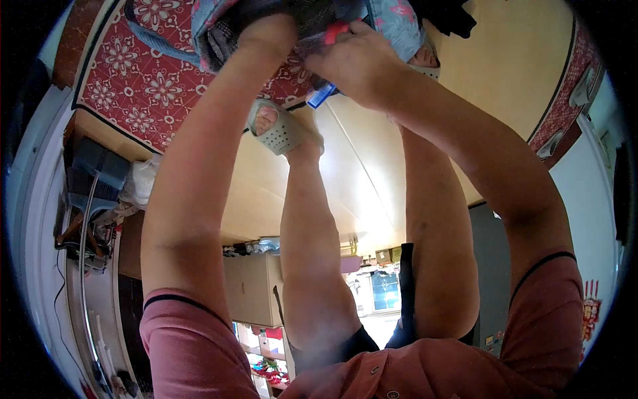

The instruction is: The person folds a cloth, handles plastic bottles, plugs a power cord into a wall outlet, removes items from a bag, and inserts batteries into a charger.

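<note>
A light blue bag with pink flowers [397, 26] and a dark mesh-like inside stands open at the top of the view. My left hand [269, 32] reaches into it, its fingers hidden by the fabric. At the bag's near edge, my right hand [355, 63] has its fingers closed on the fabric, beside a bright red-pink patch. Just below the right hand's fingers is a small blue item with white print [320, 95]; whether the hand touches it is unclear. A blue strap [156, 41] loops out on the left.
Red flower-patterned mat [163, 90] lies under the bag, on a pale floor [345, 133]. My feet in light perforated clogs [282, 133] are close to the bag. Black cloth [448, 16] lies at the upper right. A white plastic bag [141, 181] and dark items are at the left.
</note>
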Motion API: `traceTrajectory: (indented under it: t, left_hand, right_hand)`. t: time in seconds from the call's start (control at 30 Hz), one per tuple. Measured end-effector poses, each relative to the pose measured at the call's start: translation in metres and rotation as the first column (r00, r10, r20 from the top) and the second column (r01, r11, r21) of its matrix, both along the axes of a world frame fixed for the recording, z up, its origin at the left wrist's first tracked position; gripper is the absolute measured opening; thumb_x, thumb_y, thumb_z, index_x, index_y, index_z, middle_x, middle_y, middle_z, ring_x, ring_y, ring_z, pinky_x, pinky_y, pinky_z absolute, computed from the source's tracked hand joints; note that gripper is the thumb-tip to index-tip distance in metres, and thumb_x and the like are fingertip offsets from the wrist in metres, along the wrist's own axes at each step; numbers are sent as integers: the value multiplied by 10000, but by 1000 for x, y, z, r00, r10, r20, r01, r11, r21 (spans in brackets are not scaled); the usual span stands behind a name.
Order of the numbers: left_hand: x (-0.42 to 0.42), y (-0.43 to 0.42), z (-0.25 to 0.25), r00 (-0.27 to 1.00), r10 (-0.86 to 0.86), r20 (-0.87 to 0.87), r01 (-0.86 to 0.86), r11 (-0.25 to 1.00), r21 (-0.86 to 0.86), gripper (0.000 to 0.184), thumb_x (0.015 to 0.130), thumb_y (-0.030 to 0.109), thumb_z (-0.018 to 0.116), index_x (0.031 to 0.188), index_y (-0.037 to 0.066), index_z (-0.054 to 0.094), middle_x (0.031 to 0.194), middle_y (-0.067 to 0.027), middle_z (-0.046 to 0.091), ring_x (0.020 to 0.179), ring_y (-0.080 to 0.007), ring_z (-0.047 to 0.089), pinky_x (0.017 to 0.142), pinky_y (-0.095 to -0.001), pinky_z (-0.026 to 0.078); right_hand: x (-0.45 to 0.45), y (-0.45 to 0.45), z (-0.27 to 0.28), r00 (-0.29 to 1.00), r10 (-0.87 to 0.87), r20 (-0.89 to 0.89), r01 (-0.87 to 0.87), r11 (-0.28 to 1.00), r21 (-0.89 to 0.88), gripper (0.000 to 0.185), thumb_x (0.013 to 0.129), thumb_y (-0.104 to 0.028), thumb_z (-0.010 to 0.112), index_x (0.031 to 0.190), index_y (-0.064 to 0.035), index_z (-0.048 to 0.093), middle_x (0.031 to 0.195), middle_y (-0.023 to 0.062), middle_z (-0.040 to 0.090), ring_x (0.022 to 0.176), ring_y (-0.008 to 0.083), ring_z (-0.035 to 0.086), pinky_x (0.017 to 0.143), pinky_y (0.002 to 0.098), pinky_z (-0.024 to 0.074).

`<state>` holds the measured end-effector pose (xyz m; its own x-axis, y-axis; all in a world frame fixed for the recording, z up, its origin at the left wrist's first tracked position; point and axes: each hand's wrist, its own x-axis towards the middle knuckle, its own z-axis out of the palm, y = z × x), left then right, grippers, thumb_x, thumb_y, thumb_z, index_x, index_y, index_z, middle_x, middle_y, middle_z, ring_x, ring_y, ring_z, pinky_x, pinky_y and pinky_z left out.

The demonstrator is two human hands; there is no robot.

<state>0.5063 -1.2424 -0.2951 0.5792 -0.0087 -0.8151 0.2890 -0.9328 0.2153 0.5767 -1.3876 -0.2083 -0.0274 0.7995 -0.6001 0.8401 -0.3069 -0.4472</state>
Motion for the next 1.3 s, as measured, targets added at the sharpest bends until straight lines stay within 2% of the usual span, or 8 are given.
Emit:
traceTrajectory:
  t: [0.2,0.3,0.73,0.83,0.87,0.97,1.07,1.3]
  left_hand:
    - [10,-23,9,977,97,192,-107,993,43,271,904,193,510,1151,145,611,1151,-131,641,1025,-310,640,822,-405,531]
    - [13,-33,-35,690,708,150,-687,707,-169,547,905,431,453,1336,97,496,1430,-194,410,1333,-322,372,1096,-360,288]
    - [23,46,-24,680,727,-91,-660,554,-508,497,901,424,483,1289,113,475,1336,-136,406,1238,-273,363,1034,-342,295]
    - [28,38,-34,716,698,19,-620,648,-442,476,899,415,490,1266,111,486,1304,-127,418,1207,-265,374,1015,-338,303]
    - [28,34,-37,724,688,49,-610,672,-420,469,899,412,493,1258,110,489,1294,-124,422,1197,-262,377,1008,-337,306]
    - [27,25,-43,738,665,115,-592,719,-364,449,897,402,500,1236,107,500,1262,-116,433,1166,-253,387,988,-334,314]
    - [30,22,-47,736,662,142,-590,730,-345,429,896,393,507,1213,105,510,1230,-107,445,1135,-245,398,969,-330,323]
    - [44,23,-59,726,663,181,-594,738,-321,382,892,371,524,1160,99,534,1155,-87,473,1063,-224,422,923,-322,342]
  right_hand:
    - [3,-3,-2,1000,20,-5,-19,998,58,180,800,-173,564,923,-195,692,874,43,695,891,239,665,860,415,421]
    - [5,-4,-1,1000,23,-5,-23,999,34,183,807,-182,562,935,-199,692,886,40,694,894,232,665,875,410,422]
    - [3,3,-42,996,-50,-71,55,996,74,185,799,-127,546,943,-123,661,864,118,671,871,281,641,837,412,447]
    - [13,17,-54,652,-688,-320,718,696,-34,248,800,-181,592,1013,-90,681,946,149,674,951,333,640,804,454,513]
    - [25,20,-59,910,-409,-66,409,912,-4,243,837,-187,588,1032,-53,644,935,158,666,894,347,652,801,442,542]
    - [45,38,-76,162,-626,-763,985,153,83,305,872,-84,469,1120,40,598,1211,229,576,1147,327,538,960,371,420]
    - [42,56,-48,-427,-743,-515,904,-337,-263,401,945,-188,375,1272,-6,521,1316,149,534,1229,278,468,1019,332,353]
    - [62,57,-99,-523,-840,-146,810,-436,-391,442,957,-309,332,1292,-73,495,1319,112,515,1185,298,474,976,353,369]
